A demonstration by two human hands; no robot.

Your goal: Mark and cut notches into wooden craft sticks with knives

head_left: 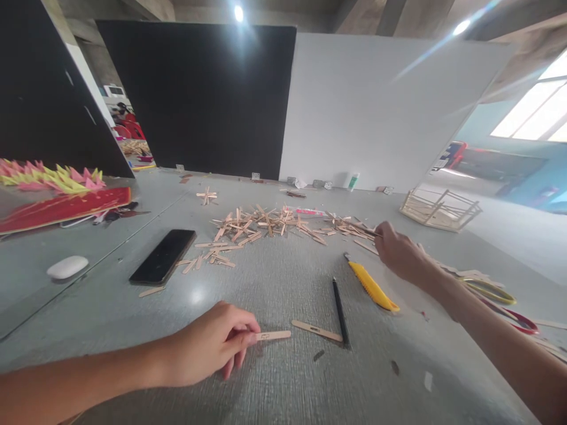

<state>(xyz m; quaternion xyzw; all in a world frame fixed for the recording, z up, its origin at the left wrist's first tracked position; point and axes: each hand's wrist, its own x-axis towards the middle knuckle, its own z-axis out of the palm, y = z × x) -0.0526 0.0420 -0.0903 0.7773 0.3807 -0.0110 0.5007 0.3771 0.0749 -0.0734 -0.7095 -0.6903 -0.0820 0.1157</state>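
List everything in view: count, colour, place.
Table: one, grey, foreground
Sticks: many, pale, centre
Phone: one, black, left
Oval object: one, white, left
Cutter: one, yellow, right
Pen or pencil: one, black, front
Handles: one yellow, one red, right
Stick frame: one, pale, right
Tube: one, white and green, back
Strip: one, pink, centre
Paper spikes: many, pink and yellow, left
Board: one, red, left
Panels: two black, one white, back
Lights: two, white, overhead
Window: one, white, right
Left hand: one, bare, front
Right hand: one, bare, right
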